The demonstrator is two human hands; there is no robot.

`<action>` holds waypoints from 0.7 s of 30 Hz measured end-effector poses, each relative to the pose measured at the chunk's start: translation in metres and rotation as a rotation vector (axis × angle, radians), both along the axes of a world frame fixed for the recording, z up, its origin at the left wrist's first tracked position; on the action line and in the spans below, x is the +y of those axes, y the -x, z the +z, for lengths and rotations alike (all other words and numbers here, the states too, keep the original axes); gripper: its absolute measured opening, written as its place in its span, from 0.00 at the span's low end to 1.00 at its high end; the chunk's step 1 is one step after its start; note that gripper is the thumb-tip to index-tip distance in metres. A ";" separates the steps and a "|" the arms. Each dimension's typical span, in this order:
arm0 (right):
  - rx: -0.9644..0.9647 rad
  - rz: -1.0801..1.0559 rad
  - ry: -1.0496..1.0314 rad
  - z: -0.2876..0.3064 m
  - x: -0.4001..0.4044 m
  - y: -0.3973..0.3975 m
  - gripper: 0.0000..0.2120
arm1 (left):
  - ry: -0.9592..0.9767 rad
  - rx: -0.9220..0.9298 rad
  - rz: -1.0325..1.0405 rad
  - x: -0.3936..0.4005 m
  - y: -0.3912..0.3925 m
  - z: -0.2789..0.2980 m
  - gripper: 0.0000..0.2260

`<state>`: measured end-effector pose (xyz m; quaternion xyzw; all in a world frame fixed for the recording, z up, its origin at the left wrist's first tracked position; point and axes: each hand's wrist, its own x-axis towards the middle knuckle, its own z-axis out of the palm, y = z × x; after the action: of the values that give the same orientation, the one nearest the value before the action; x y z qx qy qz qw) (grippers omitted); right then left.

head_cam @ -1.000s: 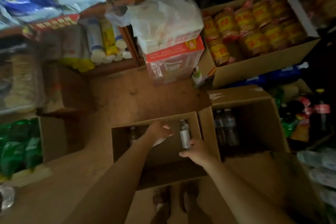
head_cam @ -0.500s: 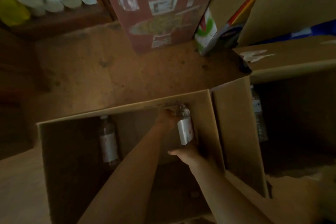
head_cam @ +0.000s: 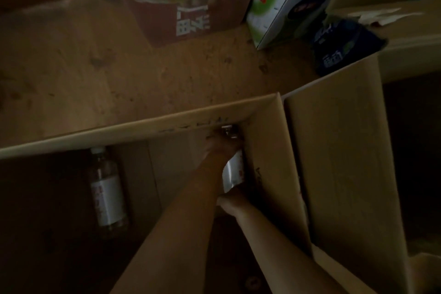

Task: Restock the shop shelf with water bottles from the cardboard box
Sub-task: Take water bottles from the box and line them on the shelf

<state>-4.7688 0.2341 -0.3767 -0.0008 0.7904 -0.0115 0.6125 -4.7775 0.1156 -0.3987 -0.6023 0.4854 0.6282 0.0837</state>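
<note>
Reaching deep into dim box, both hands on one bottle.

Bottle upright in far right corner, tight against box wall; second bottle standing well apart at left, untouched. Left hand curled round bottle's upper part, just under cap; right hand lower down at its base, grip hidden, cannot tell. Likely snag on lift: bottle scraping or catching on corner wall, or slipping, given poor light and cramped reach.
</note>
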 end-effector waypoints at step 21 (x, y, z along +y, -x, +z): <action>-0.283 0.084 0.333 0.184 0.002 0.001 0.40 | 0.143 0.234 -0.293 -0.013 -0.110 0.225 0.18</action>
<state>-4.7702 0.2360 -0.1932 -0.1333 0.6831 -0.1162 0.7086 -4.6680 0.1026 -0.1739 -0.4524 0.6176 0.6390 0.0745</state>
